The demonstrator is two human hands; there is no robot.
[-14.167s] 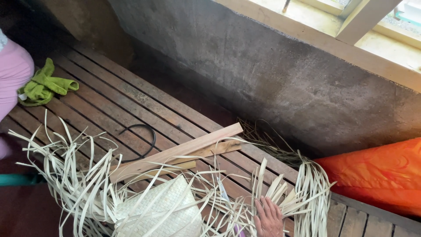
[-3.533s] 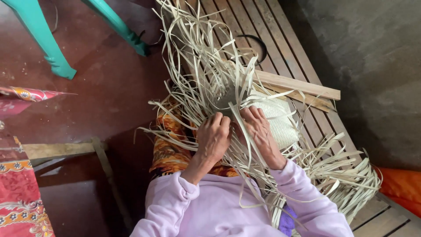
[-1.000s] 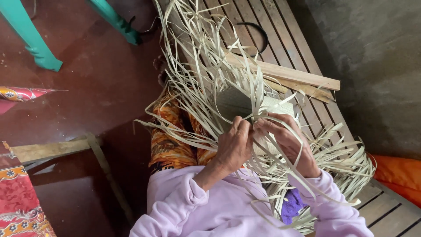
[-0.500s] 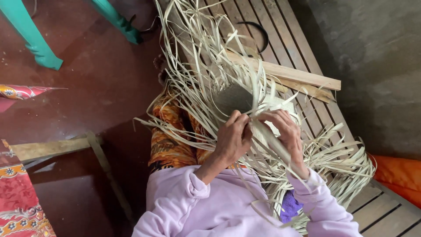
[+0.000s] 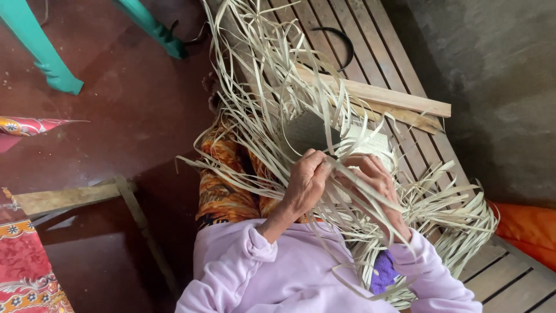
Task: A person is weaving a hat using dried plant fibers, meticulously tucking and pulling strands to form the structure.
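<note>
- Both hands have climbed from the lap up to the woven piece [image 5: 370,145].
- Left hand [image 5: 306,184] now pinches a strip just beside the right hand [image 5: 373,181].
- Loose strips [image 5: 272,75] seem bunched tighter above the knuckles.

Two hands at work: left hand [image 5: 307,182], right hand [image 5: 373,179], both pinching pale strips. One half-woven mat [image 5: 324,136] of pale strips; loose strips [image 5: 255,64] fanning out from it, too many and too tangled to count. Two long wooden slats [image 5: 382,98] lying together across one slatted counter [image 5: 504,272]. One black ring [image 5: 341,40] on the boards. Two turquoise legs [image 5: 40,55] on the floor. One orange bundle [image 5: 527,226] at the right edge.
</note>
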